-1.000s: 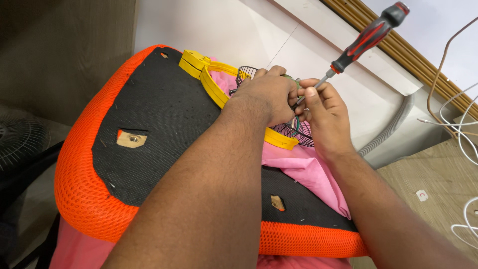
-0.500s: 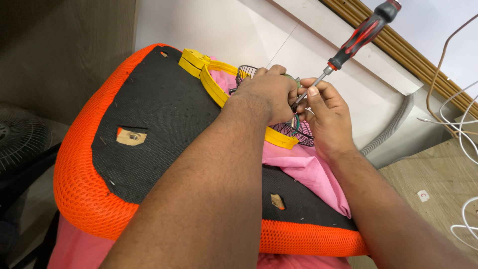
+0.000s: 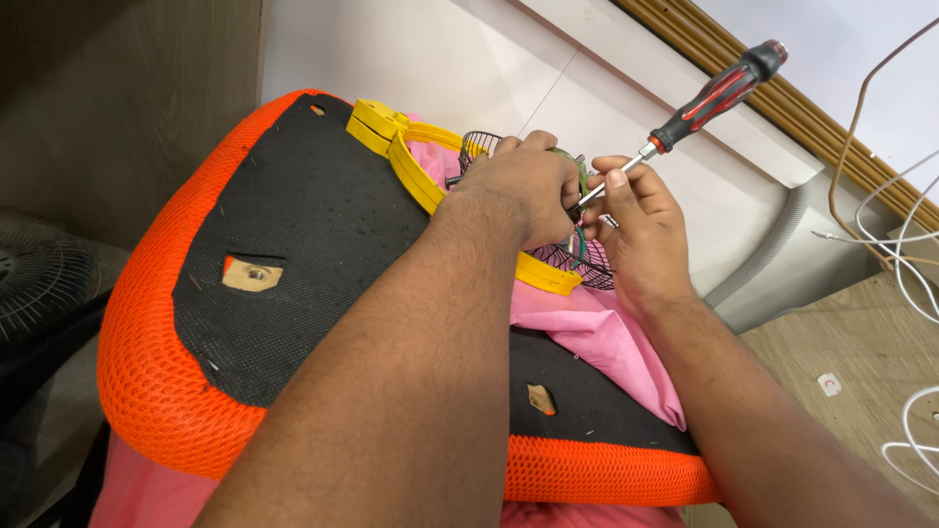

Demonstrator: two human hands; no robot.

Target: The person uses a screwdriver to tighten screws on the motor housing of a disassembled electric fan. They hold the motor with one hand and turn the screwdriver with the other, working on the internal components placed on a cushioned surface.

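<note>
Since the earlier frame the screwdriver (image 3: 719, 93) had tilted slightly lower. The right hand (image 3: 641, 230) pinched its shaft; the left hand (image 3: 523, 191) gripped the small fan (image 3: 572, 259) on the orange seat (image 3: 137, 391), its screw apparently unfinished.

Single view only: head-worn camera, looked steeply down and forward along both forearms. Close range; the arms filled the lower half of frame. Left hand (image 3: 523, 191) and right hand (image 3: 636, 230) sat just above centre, over an upturned orange and black seat cushion (image 3: 293, 293) that took up most of the left and middle. Top of frame reached a white wall panel (image 3: 440, 59); right edge caught wooden floor (image 3: 841, 342) and loose cables (image 3: 915, 264). No second view to compare.
</note>
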